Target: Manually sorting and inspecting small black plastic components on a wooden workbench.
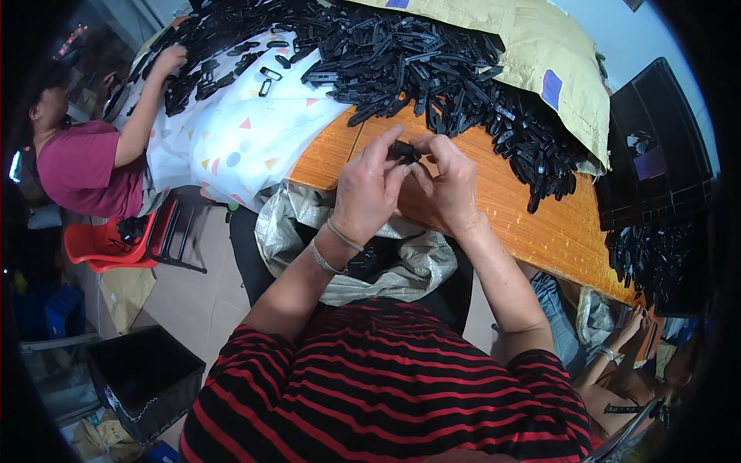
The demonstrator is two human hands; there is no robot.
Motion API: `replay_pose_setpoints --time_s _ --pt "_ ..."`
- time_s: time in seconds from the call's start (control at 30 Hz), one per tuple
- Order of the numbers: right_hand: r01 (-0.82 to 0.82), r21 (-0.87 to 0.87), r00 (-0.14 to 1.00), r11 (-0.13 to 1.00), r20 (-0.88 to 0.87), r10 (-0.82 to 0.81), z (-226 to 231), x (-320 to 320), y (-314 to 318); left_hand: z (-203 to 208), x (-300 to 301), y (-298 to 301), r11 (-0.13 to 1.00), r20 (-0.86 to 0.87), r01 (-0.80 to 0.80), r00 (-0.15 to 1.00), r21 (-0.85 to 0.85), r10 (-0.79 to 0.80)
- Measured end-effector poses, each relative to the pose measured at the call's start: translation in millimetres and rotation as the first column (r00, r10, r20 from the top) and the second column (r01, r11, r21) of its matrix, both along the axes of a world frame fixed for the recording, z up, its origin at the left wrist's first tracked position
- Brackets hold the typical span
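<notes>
My left hand point(365, 191) and my right hand point(451, 184) meet above the near edge of the wooden table. Between their fingertips they pinch a small black plastic part point(405, 151); its finer shape is partly covered by the fingers. Just beyond my hands spreads a big heap of long, thin black plastic parts point(409, 62). Below my wrists, a silvery woven sack point(278, 231) lies open at my lap, with some dark pieces visible inside.
The wooden table point(532, 220) is partly covered by a patterned white sheet point(231, 147). A large tan paper sack point(575, 123) lies behind the heap. A black crate point(656, 185) stands at right. Co-workers sit left and lower right. A red chair point(108, 243) and black bin point(147, 378) stand left.
</notes>
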State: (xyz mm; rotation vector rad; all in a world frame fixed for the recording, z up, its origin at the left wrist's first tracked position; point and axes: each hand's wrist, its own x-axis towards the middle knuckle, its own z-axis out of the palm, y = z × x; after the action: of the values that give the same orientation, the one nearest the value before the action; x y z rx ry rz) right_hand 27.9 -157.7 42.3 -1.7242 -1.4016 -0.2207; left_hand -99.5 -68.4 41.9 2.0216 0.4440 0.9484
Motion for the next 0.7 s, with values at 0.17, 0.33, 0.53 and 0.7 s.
replay_pose_setpoints --time_s 0.17,0.33,0.53,0.7 --pt "-0.058 -0.075 0.963 0.996 -0.268 0.036 7.5 -6.9 -2.0 -17.4 0.0 18.1 0.916 0.175 0.195 0.974 -0.351 -0.141" --pt "-0.074 -0.056 0.957 0.996 -0.284 0.055 5.3 -4.8 -2.4 -10.5 -2.6 21.4 0.750 0.270 0.328 0.941 -0.575 -0.204" --pt "-0.128 -0.029 0.954 0.991 -0.277 0.115 7.5 -3.0 -0.8 -6.3 -1.8 19.2 0.824 0.192 0.237 0.968 -0.514 -0.159" --pt "-0.100 -0.044 0.956 0.994 -0.283 0.084 7.6 -5.8 -1.5 -5.6 -2.0 11.7 0.817 0.223 0.230 0.966 -0.528 -0.127"
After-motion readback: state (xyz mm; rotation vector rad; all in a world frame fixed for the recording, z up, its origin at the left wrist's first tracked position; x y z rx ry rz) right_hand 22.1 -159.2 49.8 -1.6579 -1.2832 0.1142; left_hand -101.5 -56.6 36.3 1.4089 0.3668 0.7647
